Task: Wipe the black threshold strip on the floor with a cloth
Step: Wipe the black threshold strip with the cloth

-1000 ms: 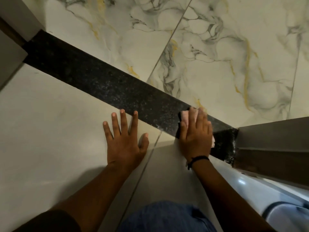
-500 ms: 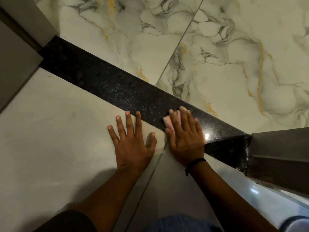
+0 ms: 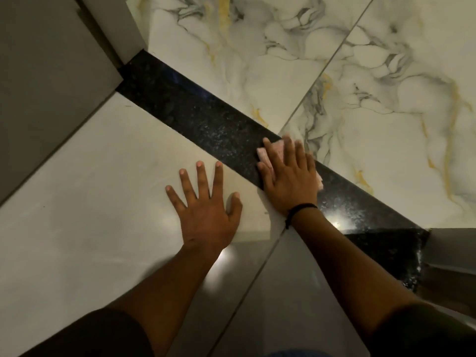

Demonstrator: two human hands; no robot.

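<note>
The black speckled threshold strip (image 3: 201, 117) runs diagonally across the floor from upper left to lower right. My right hand (image 3: 288, 176) lies flat on it near the middle, pressing a pink cloth (image 3: 265, 154) onto the strip; the cloth shows at the fingertips and at the hand's right edge. My left hand (image 3: 206, 210) rests palm down with fingers spread on the plain pale tile just beside the strip, holding nothing.
White marble tiles with grey and gold veins (image 3: 386, 99) lie beyond the strip. Grey door frame posts stand at the strip's left end (image 3: 108, 29) and right end (image 3: 450, 248). A plain grey wall or door panel (image 3: 38, 86) fills the left side.
My right hand has slid the pink cloth leftward along the strip, away from the right door frame. My left hand stays planted on the pale tile.
</note>
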